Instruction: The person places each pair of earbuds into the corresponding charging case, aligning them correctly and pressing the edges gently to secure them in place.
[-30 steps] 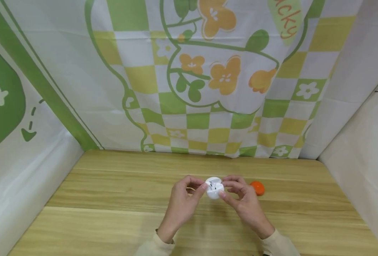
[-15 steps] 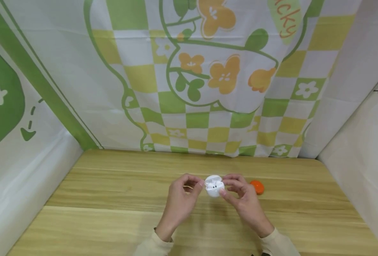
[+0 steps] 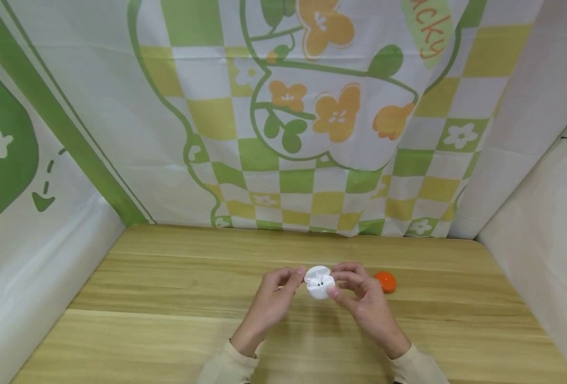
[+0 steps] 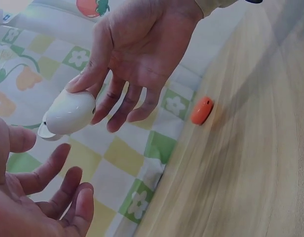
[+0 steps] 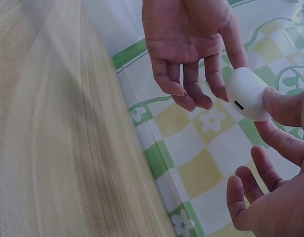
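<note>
A white earbud case [image 3: 320, 292] is held up above the table with its lid raised. White earbuds [image 3: 317, 281] with dark spots show inside it. My right hand [image 3: 367, 298] pinches the case between thumb and index finger at its right side, the other fingers loose. From the right wrist, the rounded underside of the case [image 5: 245, 91] shows a dark charging port. My left hand [image 3: 273, 300] is at the left side of the case, thumb tip right by the lid. In the left wrist view its fingers [image 4: 58, 197] are loosely bent and spread, with nothing between them.
On the wooden table [image 3: 168, 341], a small rounded orange object [image 3: 386, 282] with a dark hole lies just beyond the right hand. A patterned cloth [image 3: 312, 176] hangs along the back edge, and white cloth walls stand at both sides.
A second ago my left fingertips were at an earbud in the case opening; they have since drawn back slightly left. The right hand keeps its grip on the case.
</note>
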### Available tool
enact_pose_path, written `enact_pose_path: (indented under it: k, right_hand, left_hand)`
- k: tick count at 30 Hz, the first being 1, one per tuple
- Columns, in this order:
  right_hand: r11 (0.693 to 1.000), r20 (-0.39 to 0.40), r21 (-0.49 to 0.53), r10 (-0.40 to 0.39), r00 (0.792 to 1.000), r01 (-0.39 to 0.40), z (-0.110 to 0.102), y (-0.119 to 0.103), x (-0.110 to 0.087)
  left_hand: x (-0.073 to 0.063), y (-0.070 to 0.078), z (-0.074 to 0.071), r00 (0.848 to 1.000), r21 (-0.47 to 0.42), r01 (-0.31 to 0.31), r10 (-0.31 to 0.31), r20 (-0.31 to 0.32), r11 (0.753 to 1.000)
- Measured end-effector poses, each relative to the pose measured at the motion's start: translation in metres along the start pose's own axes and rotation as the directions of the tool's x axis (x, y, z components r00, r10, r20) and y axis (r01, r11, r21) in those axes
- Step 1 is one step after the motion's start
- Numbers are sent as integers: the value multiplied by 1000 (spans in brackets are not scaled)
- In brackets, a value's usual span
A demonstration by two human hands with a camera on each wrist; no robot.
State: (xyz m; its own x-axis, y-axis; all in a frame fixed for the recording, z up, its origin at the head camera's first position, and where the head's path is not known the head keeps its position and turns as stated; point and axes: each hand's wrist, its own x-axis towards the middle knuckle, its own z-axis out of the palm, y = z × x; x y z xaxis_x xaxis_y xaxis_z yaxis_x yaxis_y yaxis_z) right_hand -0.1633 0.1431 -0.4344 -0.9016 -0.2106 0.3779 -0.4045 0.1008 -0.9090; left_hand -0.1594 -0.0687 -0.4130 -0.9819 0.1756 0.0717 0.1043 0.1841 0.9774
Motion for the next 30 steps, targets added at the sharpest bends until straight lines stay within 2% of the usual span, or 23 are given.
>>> enact_pose_path:
  k: [7,14,20,27,30]
  right_hand:
    - [1000,26,-1,-10,1000,10,1,0,-1]
    - [1000,14,-4,7,1000,-7,1,0,0]
    - [999,-11,-4,37,999,-37,1,0,0]
    - [1000,-41,21,24,999,-23,2,1,0]
    - [999,-52,29,29,998,-28,2,1,0]
  left_hand:
    - [2,-2,1,999,-54,-23,22,-23,998]
    - [1,-3,0,996,-60,-85,86,14,995]
    - [3,-4,3,985,31,-172,172,2,985]
    - [0,-5,7,956,152,-286,293,-26,946]
    - [-1,-4,9,945,191,-315,326,-31,930]
